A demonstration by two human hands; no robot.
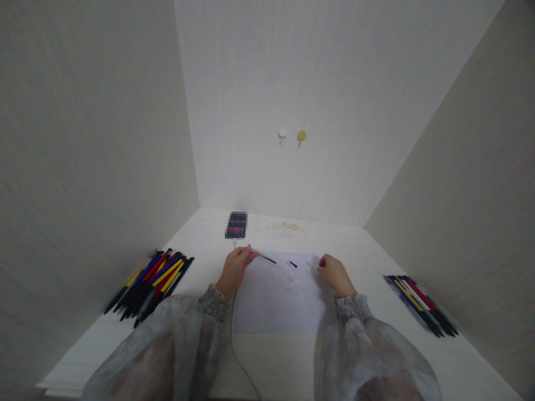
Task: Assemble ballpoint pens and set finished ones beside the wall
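Observation:
My left hand (236,268) pinches one end of a thin rod like a pen refill (267,258), its dark end pointing right over the paper. A small black pen part (293,264) lies on the white sheet of paper (271,314), between my hands. At the sheet's right edge, my right hand (335,274) is closed with its fingertips together. Whatever it holds, if anything, is too small or too pale to make out. Scribbled marks (290,278) cover the paper's upper middle.
A pile of coloured pens (152,284) lies at the left, and a row of several pens (420,305) at the right. Behind my left hand is a phone (236,225), with a white cable (233,340) running forward. Two hooks (301,135) are on the back wall.

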